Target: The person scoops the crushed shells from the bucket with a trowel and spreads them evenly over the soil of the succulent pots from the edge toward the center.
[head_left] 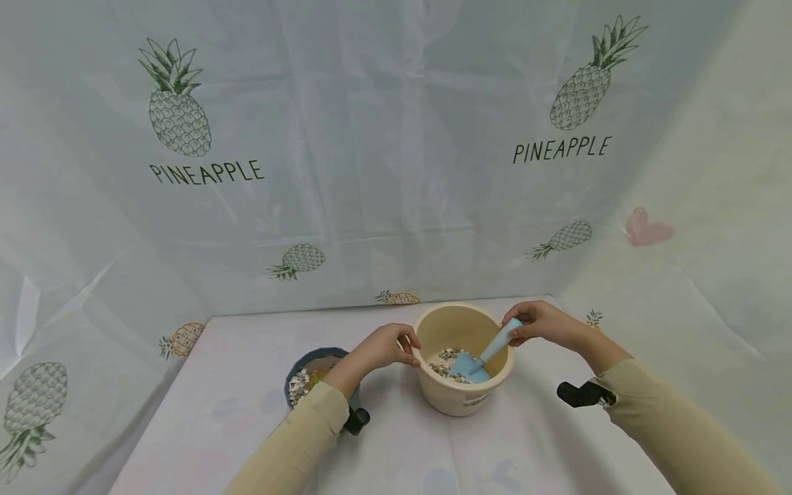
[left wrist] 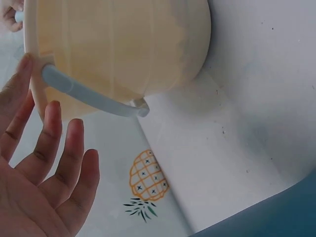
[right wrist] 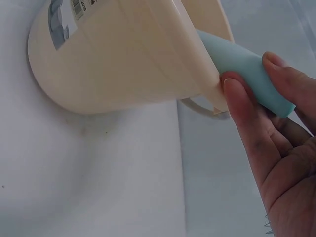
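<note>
On my head feed, lower centre, I see a plain cream bucket (head_left: pixel 442 395), a light blue shovel (head_left: pixel 495 346) and white, brown and grey pebbles (head_left: pixel 441 370). In my left wrist feed, upper left, the bucket's handle (left wrist: pixel 94 96) shows pale grey-blue. Back on the head feed, lower left of centre, I get a dark blue bowl (head_left: pixel 302 363); both sleeves (head_left: pixel 297 440) are beige. The pale grey backdrop (head_left: pixel 371 137) carries green-outlined pineapples (head_left: pixel 179 120), smaller orange ones lower down, and a pink heart (head_left: pixel 646 230) at right.
</note>
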{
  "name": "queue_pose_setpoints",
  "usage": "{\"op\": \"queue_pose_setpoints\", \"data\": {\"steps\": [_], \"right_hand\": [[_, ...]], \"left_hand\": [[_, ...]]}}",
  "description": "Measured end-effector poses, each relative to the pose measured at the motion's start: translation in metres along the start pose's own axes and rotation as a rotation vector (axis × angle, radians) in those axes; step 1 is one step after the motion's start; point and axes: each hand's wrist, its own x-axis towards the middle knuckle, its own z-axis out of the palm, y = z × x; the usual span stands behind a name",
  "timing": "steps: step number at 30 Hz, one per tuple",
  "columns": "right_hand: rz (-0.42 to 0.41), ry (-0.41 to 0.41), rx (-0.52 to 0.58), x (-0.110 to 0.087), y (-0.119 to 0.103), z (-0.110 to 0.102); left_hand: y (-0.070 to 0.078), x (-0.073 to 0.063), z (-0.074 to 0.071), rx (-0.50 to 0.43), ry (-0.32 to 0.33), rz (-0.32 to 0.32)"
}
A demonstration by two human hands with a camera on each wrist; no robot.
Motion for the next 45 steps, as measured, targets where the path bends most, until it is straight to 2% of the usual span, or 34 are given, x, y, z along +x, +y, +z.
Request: {"op": "queue_pose_setpoints", "data": {"steps": [7, 11, 22, 29, 35, 39, 45], "right_hand": [[0.0, 0.057, 0.036, -0.002, 0.004, 0.002], [0.003, 0.092, 0.053, -0.005, 0.008, 0.002], [0.006, 0.158, 0.073, -0.01, 0.014, 0.005], [-0.017, 0.209, 0.097, -0.011, 0.021, 0.013], [-0.03, 0.252, 0.114, -0.011, 0.023, 0.019], [-0.044, 0.282, 0.113, -0.012, 0.023, 0.024], [-0.064, 0.384, 0.117, -0.018, 0.024, 0.029]], "left_hand": [[0.002, -0.006, 0.003, 0.021, 0.019, -0.021], [0.001, -0.009, 0.002, 0.03, 0.019, -0.012], [-0.001, -0.023, -0.009, 0.057, 0.055, -0.001], [0.001, -0.041, -0.025, 0.045, 0.087, 0.019], [-0.003, -0.061, -0.039, 0.03, 0.129, 0.023], [-0.008, -0.076, -0.049, -0.003, 0.177, -0.005], [-0.023, -0.098, -0.061, -0.032, 0.254, -0.043]]}}
